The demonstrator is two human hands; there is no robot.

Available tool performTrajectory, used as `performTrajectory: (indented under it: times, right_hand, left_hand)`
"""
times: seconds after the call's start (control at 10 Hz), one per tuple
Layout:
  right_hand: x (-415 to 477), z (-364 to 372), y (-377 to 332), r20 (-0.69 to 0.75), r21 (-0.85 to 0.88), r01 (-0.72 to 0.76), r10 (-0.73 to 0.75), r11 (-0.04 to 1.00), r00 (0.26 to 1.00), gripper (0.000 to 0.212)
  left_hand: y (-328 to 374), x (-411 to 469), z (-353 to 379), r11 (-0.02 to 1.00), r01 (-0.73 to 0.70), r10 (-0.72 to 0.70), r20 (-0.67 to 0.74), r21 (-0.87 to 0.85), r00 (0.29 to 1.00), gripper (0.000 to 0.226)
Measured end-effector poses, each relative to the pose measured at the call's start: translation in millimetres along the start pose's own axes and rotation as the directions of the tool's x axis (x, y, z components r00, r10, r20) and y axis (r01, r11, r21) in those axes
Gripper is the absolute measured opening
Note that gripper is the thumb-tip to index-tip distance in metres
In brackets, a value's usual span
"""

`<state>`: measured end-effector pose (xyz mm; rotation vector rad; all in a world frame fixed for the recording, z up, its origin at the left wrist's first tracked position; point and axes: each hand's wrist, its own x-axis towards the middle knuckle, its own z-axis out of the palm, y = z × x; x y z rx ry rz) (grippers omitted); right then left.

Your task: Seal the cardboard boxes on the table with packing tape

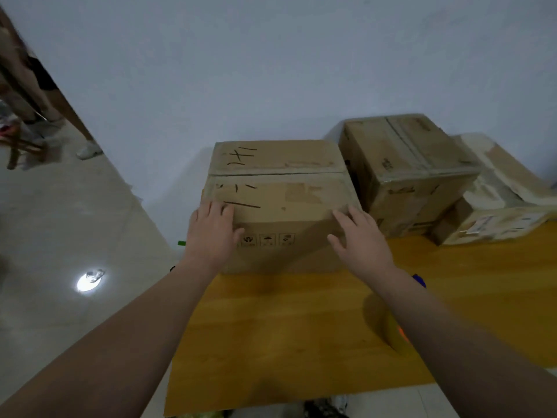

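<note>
A brown cardboard box point(280, 188) with black marker strokes on its lid stands at the far left of the wooden table point(301, 327), its two top flaps meeting along a seam. My left hand point(212, 230) lies flat on the box's near left top corner, fingers straight. My right hand point(360, 236) rests with spread fingers on the near right top edge. A roll of brownish packing tape point(391, 330) stands on the table, partly hidden under my right forearm.
A second cardboard box point(404, 173) sits to the right against the wall, with a third, flatter box point(500, 212) further right. A blue object point(419, 280) peeks out beside my right wrist. At the far left, a person's legs point(39, 95) stand on the tiled floor.
</note>
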<state>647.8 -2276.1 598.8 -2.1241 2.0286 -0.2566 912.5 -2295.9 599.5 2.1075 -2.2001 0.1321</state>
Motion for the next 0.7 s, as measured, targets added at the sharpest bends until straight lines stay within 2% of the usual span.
performTrajectory:
  times: [0.1, 0.2, 0.4, 0.5, 0.6, 0.7]
  right_hand:
    - [23.2, -0.5, 8.8, 0.029, -0.024, 0.051, -0.05, 0.998, 0.998, 0.062]
    - [48.0, -1.3, 22.1, 0.054, -0.049, 0.081, -0.078, 0.995, 0.995, 0.067]
    - [76.7, -2.9, 44.9, 0.057, -0.048, 0.157, -0.155, 0.986, 0.986, 0.071]
    - [82.5, -2.7, 50.6, 0.093, -0.052, 0.185, -0.179, 0.981, 0.979, 0.077]
    - [82.3, -5.3, 55.0, 0.12, -0.064, 0.228, -0.22, 0.971, 0.968, 0.079]
    - [80.6, -15.4, 60.8, 0.119, -0.039, 0.262, -0.256, 0.964, 0.959, 0.072]
  left_hand:
    - [16.3, 20.5, 2.1, 0.999, -0.01, 0.008, -0.037, -0.049, 0.999, 0.023]
    - [30.9, 38.1, 5.7, 0.999, 0.012, -0.013, -0.034, -0.033, 0.999, 0.023]
    - [60.8, 57.6, 2.7, 0.989, 0.149, -0.149, -0.017, -0.003, 0.989, 0.024]
    - [74.8, 60.6, 5.2, 0.98, 0.199, -0.199, 0.027, -0.003, 0.98, 0.029]
    - [87.8, 58.9, 7.5, 0.981, 0.193, -0.195, 0.101, 0.032, 0.975, 0.057]
    - [100.7, 51.8, 9.4, 0.994, 0.094, -0.098, 0.073, 0.053, 0.993, 0.064]
